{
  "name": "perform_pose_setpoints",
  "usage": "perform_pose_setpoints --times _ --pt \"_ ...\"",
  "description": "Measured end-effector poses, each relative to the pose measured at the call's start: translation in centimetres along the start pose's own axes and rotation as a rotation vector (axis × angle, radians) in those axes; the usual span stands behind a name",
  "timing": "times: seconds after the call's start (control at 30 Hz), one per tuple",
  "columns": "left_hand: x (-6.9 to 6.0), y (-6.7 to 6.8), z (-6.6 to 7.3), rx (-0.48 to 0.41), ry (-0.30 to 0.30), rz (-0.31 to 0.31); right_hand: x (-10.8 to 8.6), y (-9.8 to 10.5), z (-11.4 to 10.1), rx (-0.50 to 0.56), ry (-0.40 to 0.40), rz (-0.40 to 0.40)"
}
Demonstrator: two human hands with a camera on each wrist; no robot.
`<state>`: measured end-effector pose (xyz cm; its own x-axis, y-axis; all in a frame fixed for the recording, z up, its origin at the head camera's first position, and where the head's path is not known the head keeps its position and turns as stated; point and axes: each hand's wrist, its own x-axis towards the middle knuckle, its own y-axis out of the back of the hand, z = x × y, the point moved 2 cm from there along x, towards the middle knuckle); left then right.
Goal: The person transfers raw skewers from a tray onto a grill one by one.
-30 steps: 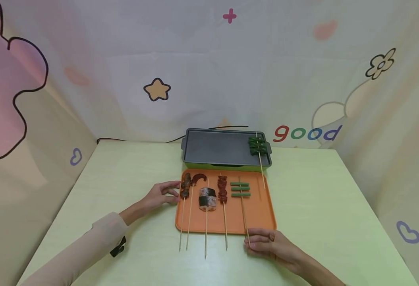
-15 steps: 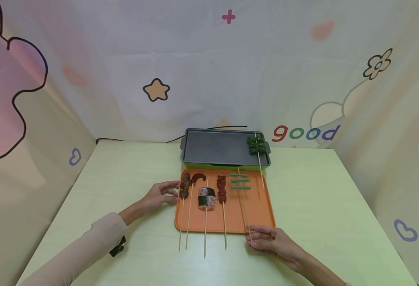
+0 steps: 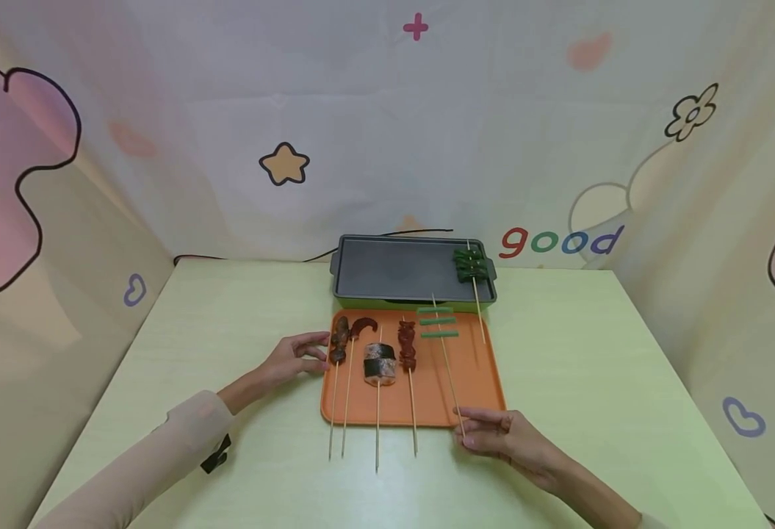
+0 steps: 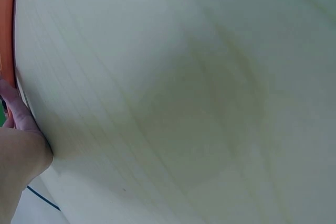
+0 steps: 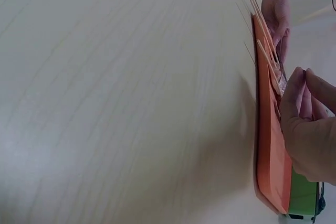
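Observation:
In the head view my right hand (image 3: 507, 444) pinches the lower end of a green bean skewer (image 3: 438, 322), which slants up and away over the orange tray (image 3: 449, 400). Its tip reaches the front edge of the griddle (image 3: 387, 268). At the tray's left edge my left hand (image 3: 292, 360) rests its fingers against the rim, close to a skewer of dark brown pieces (image 3: 339, 342). The right wrist view shows thumb and fingertips of the right hand (image 5: 310, 116) together; the skewer itself is hard to make out there. Only part of the left hand (image 4: 20, 124) shows in the left wrist view.
On the tray lie a curled tentacle-like skewer (image 3: 363, 325), a black-and-white banded skewer (image 3: 379, 365) and a red meat skewer (image 3: 407, 345), sticks overhanging the front. A leafy green skewer (image 3: 470, 266) lies across the griddle's right end. A black cable (image 3: 198, 257) runs behind.
The green bean skewer has risen off the tray and moved away toward the griddle in my right hand. My left hand stays at the tray's left edge. The head view shifts slightly.

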<state>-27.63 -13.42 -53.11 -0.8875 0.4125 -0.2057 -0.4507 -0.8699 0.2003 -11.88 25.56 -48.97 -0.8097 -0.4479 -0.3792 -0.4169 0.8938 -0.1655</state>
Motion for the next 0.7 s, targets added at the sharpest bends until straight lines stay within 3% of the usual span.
perform_pose_setpoints --times 0.2,0.4,0.7 --pt "-0.2 0.0 0.3 0.001 0.004 0.007 0.8 -0.1 -1.5 -0.05 0.058 0.023" --pt "-0.3 -0.6 -0.3 0.009 0.012 -0.009 1.2 0.1 -3.2 0.011 0.088 0.064" --pt "-0.2 -0.1 -0.3 0.006 -0.017 -0.022 3.8 1.0 -5.8 0.041 0.102 0.165"
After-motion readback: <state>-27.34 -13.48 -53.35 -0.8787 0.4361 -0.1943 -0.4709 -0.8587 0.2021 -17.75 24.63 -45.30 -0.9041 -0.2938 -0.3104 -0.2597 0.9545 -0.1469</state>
